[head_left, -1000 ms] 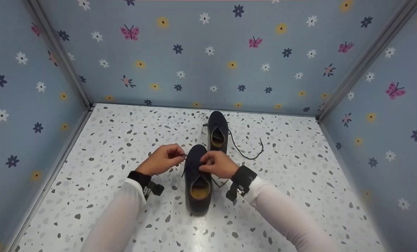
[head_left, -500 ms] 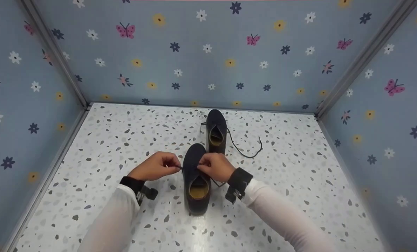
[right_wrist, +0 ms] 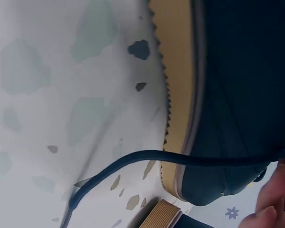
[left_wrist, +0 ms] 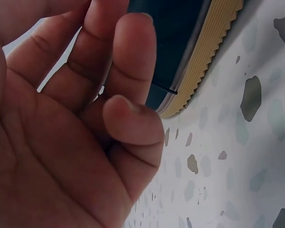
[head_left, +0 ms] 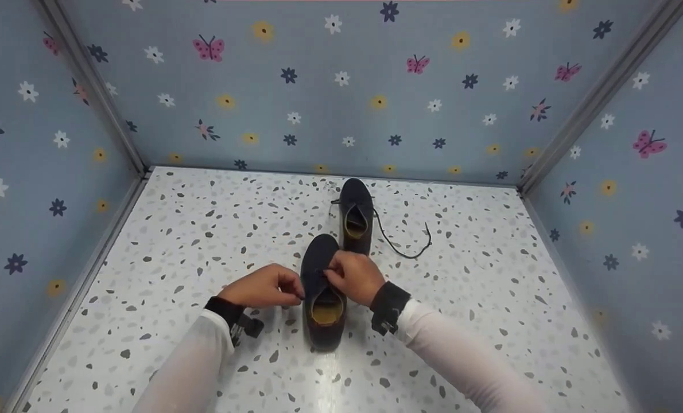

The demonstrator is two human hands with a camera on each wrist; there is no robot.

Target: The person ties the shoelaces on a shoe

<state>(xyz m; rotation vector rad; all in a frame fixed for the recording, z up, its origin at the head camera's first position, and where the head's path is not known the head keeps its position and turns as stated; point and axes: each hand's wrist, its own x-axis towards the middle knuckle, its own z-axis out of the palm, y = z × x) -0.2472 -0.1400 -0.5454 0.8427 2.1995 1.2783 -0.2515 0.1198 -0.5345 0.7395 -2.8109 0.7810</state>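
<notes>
In the head view a dark navy shoe (head_left: 319,255) stands on the floor between both hands, toe pointing away, its tan insole showing. My right hand (head_left: 357,278) pinches a shoelace over its front. In the right wrist view that dark shoelace (right_wrist: 156,155) runs from the fingertips across the shoe's side and tan ribbed sole to the floor. My left hand (head_left: 270,287) has curled fingers at the shoe's left side. In the left wrist view a short lace end (left_wrist: 165,88) shows from behind a finger, against the sole; I cannot tell whether it is held.
A matching shoe (head_left: 356,198) stands just ahead, slightly right, its long loose lace (head_left: 402,255) curving out over the speckled floor (head_left: 215,201). Blue panels (head_left: 341,86) patterned with flowers and butterflies enclose the floor at the back and both sides.
My left hand has moved from the shoe's front left side back toward the ankle opening. The right hand stays over the laces, shifted slightly. Both shoes keep their places.
</notes>
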